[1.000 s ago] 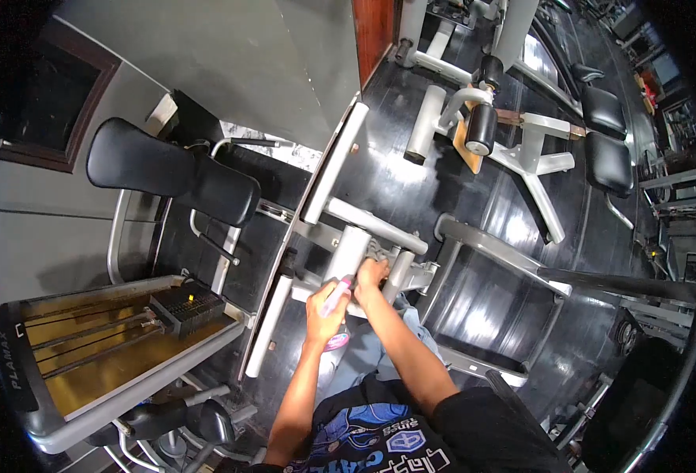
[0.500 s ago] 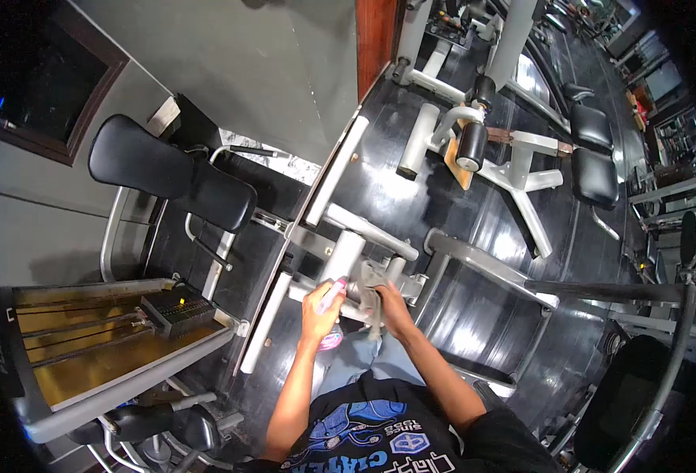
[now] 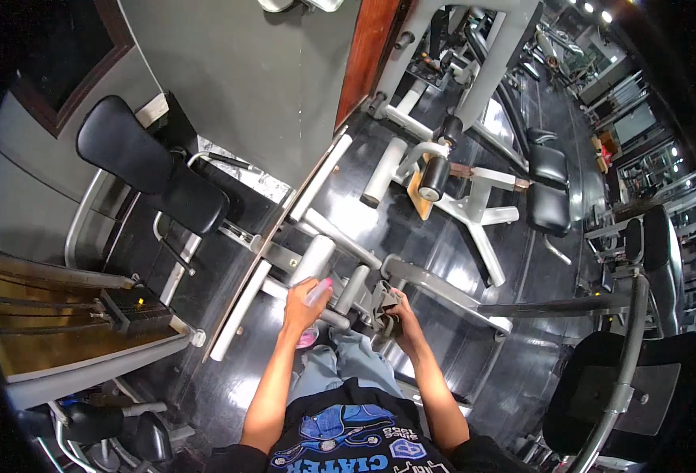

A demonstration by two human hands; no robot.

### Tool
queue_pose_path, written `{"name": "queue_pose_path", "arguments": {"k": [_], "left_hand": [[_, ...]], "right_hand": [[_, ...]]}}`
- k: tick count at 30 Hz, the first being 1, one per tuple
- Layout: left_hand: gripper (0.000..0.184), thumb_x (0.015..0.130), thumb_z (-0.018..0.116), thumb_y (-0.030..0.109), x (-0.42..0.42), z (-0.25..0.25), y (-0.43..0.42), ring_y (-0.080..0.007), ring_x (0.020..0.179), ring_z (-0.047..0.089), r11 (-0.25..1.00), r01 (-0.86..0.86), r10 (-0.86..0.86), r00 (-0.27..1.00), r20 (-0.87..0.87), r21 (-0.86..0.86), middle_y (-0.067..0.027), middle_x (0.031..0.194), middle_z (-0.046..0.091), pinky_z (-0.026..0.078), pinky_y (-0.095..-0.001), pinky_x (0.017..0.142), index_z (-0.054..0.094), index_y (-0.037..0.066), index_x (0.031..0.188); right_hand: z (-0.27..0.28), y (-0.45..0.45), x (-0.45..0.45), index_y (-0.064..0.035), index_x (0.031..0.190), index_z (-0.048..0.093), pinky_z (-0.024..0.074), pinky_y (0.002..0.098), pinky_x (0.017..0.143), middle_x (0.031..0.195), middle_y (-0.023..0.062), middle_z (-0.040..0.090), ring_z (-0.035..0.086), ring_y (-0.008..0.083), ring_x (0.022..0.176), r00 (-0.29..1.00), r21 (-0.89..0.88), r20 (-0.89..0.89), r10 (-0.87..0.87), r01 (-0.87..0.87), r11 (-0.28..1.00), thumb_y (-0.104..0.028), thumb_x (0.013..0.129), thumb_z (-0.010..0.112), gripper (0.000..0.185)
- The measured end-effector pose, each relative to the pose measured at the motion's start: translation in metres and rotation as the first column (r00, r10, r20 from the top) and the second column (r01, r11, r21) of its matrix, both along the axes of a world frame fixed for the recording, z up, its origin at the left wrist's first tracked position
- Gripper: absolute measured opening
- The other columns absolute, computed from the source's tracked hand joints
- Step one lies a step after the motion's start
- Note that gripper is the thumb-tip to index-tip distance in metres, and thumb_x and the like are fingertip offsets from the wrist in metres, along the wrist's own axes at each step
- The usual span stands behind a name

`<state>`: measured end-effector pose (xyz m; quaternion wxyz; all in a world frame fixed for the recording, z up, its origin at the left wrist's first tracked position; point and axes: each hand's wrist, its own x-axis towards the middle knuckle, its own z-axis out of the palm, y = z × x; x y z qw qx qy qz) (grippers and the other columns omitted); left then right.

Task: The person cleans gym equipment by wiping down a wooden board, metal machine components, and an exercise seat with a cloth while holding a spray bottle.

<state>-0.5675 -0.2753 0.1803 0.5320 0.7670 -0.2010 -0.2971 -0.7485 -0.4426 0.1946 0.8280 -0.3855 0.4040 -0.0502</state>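
My left hand (image 3: pixel 304 306) is wrapped round a spray bottle (image 3: pixel 316 292) with a pink top; its pink lower part shows below the hand, near my knee. A crumpled grey cloth (image 3: pixel 382 309) is gripped in my right hand (image 3: pixel 401 315), a little right of the bottle. Both hands are above my legs, beside the light grey metal frame (image 3: pixel 314 258) of a gym machine. The bottle and the cloth are apart.
A machine with a black seat (image 3: pixel 194 201) and a weight stack (image 3: pixel 137 314) stands left. Ahead is a bench frame with a roller pad (image 3: pixel 434 178) and black pads (image 3: pixel 549 208). A metal rail (image 3: pixel 556 307) and a black backrest (image 3: pixel 619 394) are on the right.
The cloth came up off the machine frame in my right hand and moved right, away from the bottle. My left hand keeps the bottle. The view has turned to the right.
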Motion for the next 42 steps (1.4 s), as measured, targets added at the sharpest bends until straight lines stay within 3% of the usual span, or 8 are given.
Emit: {"name": "queue_pose_path", "arguments": {"k": [13, 21, 24, 26, 28, 30, 38, 42], "left_hand": [[0.037, 0.080, 0.064, 0.037, -0.017, -0.012, -0.028, -0.0358, 0.066, 0.064, 0.997, -0.018, 0.019, 1.000, -0.017, 0.080, -0.0205, 0.065, 0.063, 0.049, -0.0425, 0.063, 0.063, 0.001, 0.071], [0.035, 0.085, 0.062, 0.033, -0.021, -0.014, -0.036, -0.0256, 0.044, 0.060, 0.986, -0.056, 0.065, 0.996, -0.057, 0.155, -0.0162, 0.061, 0.063, 0.049, -0.0380, 0.050, 0.065, 0.000, 0.072], [0.030, 0.086, 0.063, 0.028, -0.023, -0.024, -0.025, -0.0209, 0.039, 0.056, 0.989, -0.108, 0.119, 0.987, -0.111, 0.101, -0.0113, 0.058, 0.061, 0.046, -0.0348, 0.045, 0.064, 0.001, 0.073], [0.025, 0.085, 0.065, 0.024, -0.023, -0.018, -0.017, -0.0158, 0.039, 0.054, 0.984, -0.148, 0.169, 0.957, -0.238, 0.104, -0.0058, 0.056, 0.058, 0.044, -0.0316, 0.042, 0.064, 0.002, 0.074], [0.019, 0.085, 0.066, 0.022, -0.023, -0.022, -0.006, -0.0125, 0.041, 0.053, 0.982, -0.147, 0.173, 0.954, -0.245, 0.122, -0.0022, 0.057, 0.058, 0.042, -0.0287, 0.041, 0.068, 0.004, 0.079], [0.016, 0.085, 0.066, 0.020, -0.025, -0.025, 0.003, -0.0112, 0.043, 0.054, 0.989, -0.132, 0.143, 0.970, -0.197, 0.066, -0.0024, 0.060, 0.060, 0.042, -0.0285, 0.041, 0.070, 0.004, 0.086], [0.016, 0.085, 0.066, 0.018, -0.027, -0.035, 0.004, -0.0090, 0.049, 0.055, 0.991, -0.124, 0.130, 0.979, -0.156, 0.050, -0.0036, 0.067, 0.064, 0.043, -0.0275, 0.044, 0.070, 0.004, 0.092], [0.014, 0.088, 0.064, 0.016, -0.030, -0.037, 0.004, -0.0088, 0.045, 0.052, 0.991, -0.133, 0.133, 0.991, -0.033, 0.019, -0.0017, 0.065, 0.060, 0.040, -0.0246, 0.041, 0.068, 0.003, 0.088]], "right_hand": [[0.009, -0.015, 0.009, -0.0149, 0.127, 0.048, 0.0488, 0.0292, 0.077, 0.106, 0.0022, 0.058, 0.058, 0.0131, 0.095, 1.000, -0.157, -0.014, -0.019, 0.017, 0.987, -0.024, 0.089, 0.068, 0.043], [-0.028, -0.044, 0.024, -0.0123, 0.123, 0.051, 0.0483, 0.0286, 0.081, 0.107, 0.0017, 0.059, 0.057, 0.0123, 0.098, 0.998, -0.362, -0.001, 0.066, -0.062, 0.930, -0.019, 0.090, 0.066, 0.037], [-0.044, -0.047, 0.044, -0.0124, 0.124, 0.051, 0.0477, 0.0299, 0.085, 0.103, 0.0039, 0.060, 0.060, 0.0164, 0.097, 0.988, -0.578, 0.001, 0.153, -0.125, 0.807, -0.015, 0.089, 0.066, 0.039], [-0.050, -0.051, 0.061, -0.0110, 0.122, 0.054, 0.0464, 0.0357, 0.091, 0.109, 0.0119, 0.059, 0.060, 0.0261, 0.102, 0.931, -0.903, -0.280, 0.236, -0.339, 0.265, -0.010, 0.085, 0.068, 0.039], [-0.056, -0.046, 0.072, -0.0134, 0.118, 0.058, 0.0481, 0.0441, 0.091, 0.119, 0.0172, 0.054, 0.055, 0.0403, 0.108, 0.923, -0.891, -0.273, 0.271, -0.349, 0.289, -0.007, 0.079, 0.067, 0.041], [-0.068, -0.038, 0.077, -0.0146, 0.116, 0.060, 0.0464, 0.0440, 0.089, 0.117, 0.0163, 0.055, 0.054, 0.0394, 0.105, 0.915, -0.949, -0.307, 0.263, -0.317, -0.008, -0.004, 0.075, 0.069, 0.043], [-0.078, -0.018, 0.062, -0.0216, 0.114, 0.062, 0.0534, 0.0436, 0.084, 0.120, 0.0047, 0.055, 0.053, 0.0334, 0.110, 0.582, -0.898, -0.432, 0.689, -0.345, -0.272, -0.012, 0.076, 0.066, 0.039], [-0.068, -0.051, 0.100, -0.0173, 0.106, 0.064, 0.0567, 0.0466, 0.072, 0.107, 0.0036, 0.059, 0.059, 0.0331, 0.102, 0.645, -0.791, -0.610, 0.460, -0.524, -0.315, -0.020, 0.078, 0.064, 0.029]]}}
